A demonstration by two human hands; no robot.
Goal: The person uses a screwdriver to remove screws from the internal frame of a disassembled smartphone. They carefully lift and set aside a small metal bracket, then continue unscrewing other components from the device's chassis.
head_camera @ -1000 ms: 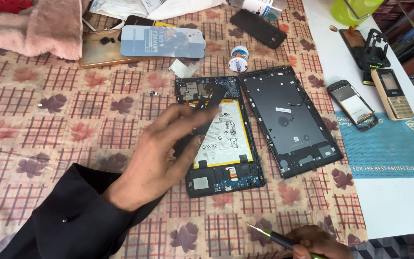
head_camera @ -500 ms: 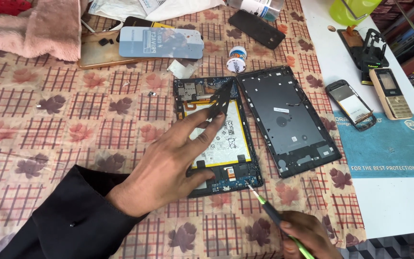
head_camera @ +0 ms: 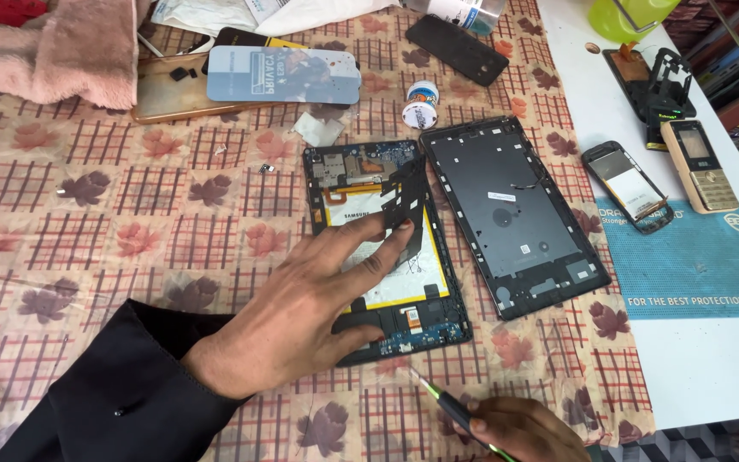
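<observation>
The opened tablet [head_camera: 384, 248] lies on the patterned surface [head_camera: 87, 222], its black back cover [head_camera: 511, 214] just beside it. The left hand [head_camera: 310, 312] rests spread on it, fingertips lifting a black plate [head_camera: 407, 198]. The right hand [head_camera: 523, 430], below, grips a green-tipped screwdriver [head_camera: 442, 404]. A pale blue rectangular package [head_camera: 284, 75] lies above.

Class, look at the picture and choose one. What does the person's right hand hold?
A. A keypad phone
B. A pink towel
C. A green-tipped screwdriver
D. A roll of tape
C. The right hand, at the bottom edge, grips a slim screwdriver with a green shaft, its tip pointing up toward the lower end of the opened tablet, while the left hand rests on the tablet.
</observation>
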